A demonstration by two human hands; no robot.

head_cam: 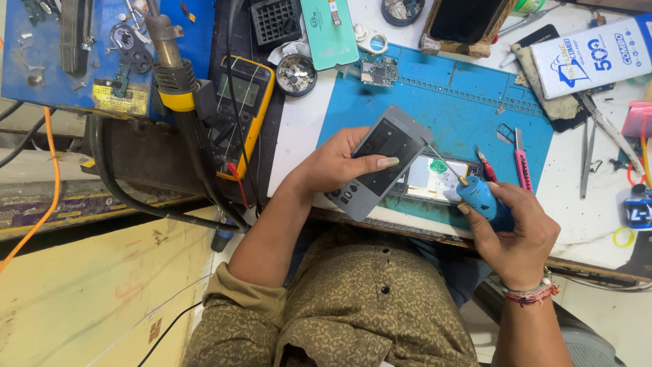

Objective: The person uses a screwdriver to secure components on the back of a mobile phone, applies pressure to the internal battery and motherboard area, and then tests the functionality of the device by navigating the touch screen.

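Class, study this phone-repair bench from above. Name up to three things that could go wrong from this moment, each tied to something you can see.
1. The left hand pinches the grey phone back panel tilted in the air; it could slip.
2. The blue-handled screwdriver in the right hand points at that panel and might scratch it.
3. The opened phone lies near the blue mat's front edge and might get knocked off.
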